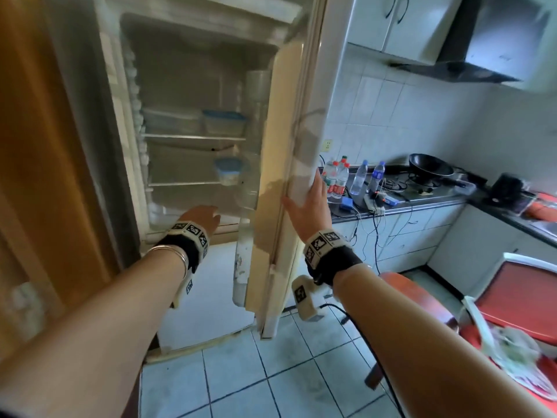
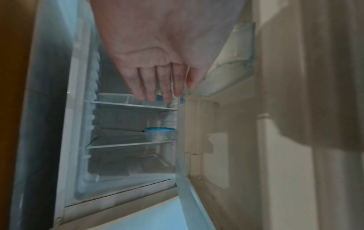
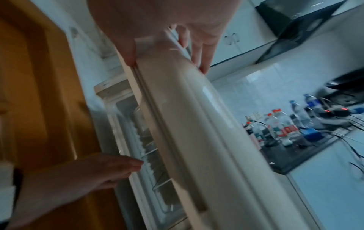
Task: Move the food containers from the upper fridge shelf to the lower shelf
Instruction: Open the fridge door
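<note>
Upright, blue-lidded containers (image 1: 223,123) on the upper shelf; left grip (image 1: 202,217) loose, right grip (image 1: 308,201) clasping the door edge (image 1: 297,164).

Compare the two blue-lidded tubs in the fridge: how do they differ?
The rectangular container sits on the upper shelf; the round container sits on the lower shelf. The rectangular container looks wide and low, the round container narrower and taller. Both are clear plastic with blue lids, standing toward the right side.
</note>
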Tool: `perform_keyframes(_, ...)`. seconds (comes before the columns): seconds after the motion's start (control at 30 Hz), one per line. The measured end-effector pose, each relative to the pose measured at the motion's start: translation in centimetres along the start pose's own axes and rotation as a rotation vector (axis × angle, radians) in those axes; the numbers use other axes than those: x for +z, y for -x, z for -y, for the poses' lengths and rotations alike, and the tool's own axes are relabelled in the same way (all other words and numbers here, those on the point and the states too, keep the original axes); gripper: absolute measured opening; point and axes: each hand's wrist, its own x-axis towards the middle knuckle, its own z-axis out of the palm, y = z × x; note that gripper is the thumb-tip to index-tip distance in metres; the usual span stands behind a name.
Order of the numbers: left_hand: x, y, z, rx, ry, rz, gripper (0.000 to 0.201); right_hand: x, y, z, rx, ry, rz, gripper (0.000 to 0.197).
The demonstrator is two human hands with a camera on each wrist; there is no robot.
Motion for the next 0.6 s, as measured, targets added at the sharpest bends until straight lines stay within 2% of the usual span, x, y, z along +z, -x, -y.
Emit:
perform_keyframes(0.13,1.1,0.1,-3.5,0.009,-0.028,0.017,0.047,-3.9,0.0,-3.6,0.136,-0.079,-0.132,0.058)
perform_keyframes(0.23,2.2,0.4,-5.9,0.013,-0.033,0.033,0.047,-6.9,-0.5,-6.1,0.193,-0.039,-0.199,0.04)
perform_keyframes(0.3,2.7,0.3,-7.3,0.021,-0.041,0.047,0.046,-8.7,-1.1,-7.4,0.22,0.023,-0.218,0.035)
perform_keyframes(0.43,3.4,0.2,-9.4,0.025,-0.042,0.058,0.042,-11.7,-2.6,-9.7,0.28,0.255,-0.146,0.039)
perform_keyframes(0.6,3.8,0.2,-10.5,0.045,-0.052,0.04,0.044,-13.6,-4.2,-10.7,0.421,0.286,-0.121,0.062)
